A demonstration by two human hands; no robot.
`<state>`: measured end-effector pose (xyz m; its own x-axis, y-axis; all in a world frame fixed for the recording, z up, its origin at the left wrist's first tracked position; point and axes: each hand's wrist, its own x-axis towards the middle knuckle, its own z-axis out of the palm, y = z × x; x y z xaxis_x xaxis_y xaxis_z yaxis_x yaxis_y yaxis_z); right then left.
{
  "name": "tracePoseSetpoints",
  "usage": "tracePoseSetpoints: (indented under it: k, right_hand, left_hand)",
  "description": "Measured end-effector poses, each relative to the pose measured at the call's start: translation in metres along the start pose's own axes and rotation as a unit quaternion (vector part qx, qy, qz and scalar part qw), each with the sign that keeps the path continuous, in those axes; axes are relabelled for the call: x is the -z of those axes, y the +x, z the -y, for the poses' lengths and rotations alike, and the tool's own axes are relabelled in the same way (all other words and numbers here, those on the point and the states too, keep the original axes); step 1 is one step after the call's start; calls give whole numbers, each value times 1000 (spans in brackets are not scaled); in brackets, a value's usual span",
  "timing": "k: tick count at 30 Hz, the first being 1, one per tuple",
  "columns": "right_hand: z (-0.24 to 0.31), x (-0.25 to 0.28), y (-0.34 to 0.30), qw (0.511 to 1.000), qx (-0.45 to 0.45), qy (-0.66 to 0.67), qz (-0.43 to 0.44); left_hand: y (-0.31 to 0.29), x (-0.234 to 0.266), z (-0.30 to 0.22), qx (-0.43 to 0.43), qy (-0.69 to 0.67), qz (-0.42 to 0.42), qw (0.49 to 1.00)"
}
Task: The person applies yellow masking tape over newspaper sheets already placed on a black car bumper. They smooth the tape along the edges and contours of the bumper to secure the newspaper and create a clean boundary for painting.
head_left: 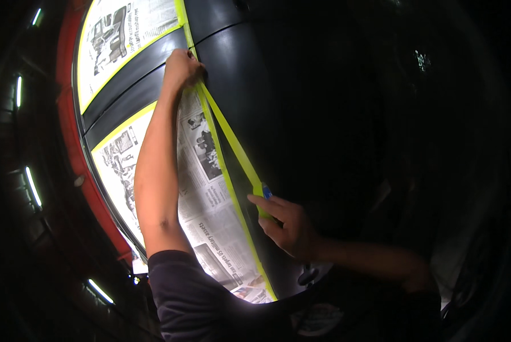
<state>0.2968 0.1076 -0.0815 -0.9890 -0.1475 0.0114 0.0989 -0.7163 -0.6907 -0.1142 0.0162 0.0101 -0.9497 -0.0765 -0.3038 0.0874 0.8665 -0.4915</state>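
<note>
Right hand (289, 228) grip: fingers pinched on the free end of the yellow-green masking tape (232, 142), pulled taut. Left hand (181, 68), at 11 o'clock from it, presses the tape onto the newspaper (210, 216) edge against the dark car panel (238, 74). Judgement: keep tension even, lay the strip along the paper edge, smooth downward without wrinkles.

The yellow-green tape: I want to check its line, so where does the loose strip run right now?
In the head view the tape strip stretches diagonally at centre, from the left hand pressing it beside the newspaper down to the right hand.
</note>
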Motion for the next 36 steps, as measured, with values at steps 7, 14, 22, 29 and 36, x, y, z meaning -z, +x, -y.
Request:
tracePoseSetpoints:
  k: [7, 14, 22, 29, 36]
  right_hand:
    - [6, -6, -5, 998, -50, 24, 41]
    - [-3, -21, -25, 999, 8, 1, 39]
    - [-7, -23, -20, 992, -95, 80, -5]
    - [-4, -40, -32, 974, -203, 78, 59]
    - [-29, -60, -28, 985, -155, 69, 19]
  left_hand:
    - [-12, -7, 11, -25, -81, 33, 996]
    - [-31, -17, 10, -38, -46, -11, 998]
    - [-30, 15, 25, -54, -207, 1, 977]
    - [-61, -5, 56, -92, -258, 24, 961]
    - [-62, -12, 49, -137, -227, -44, 963]
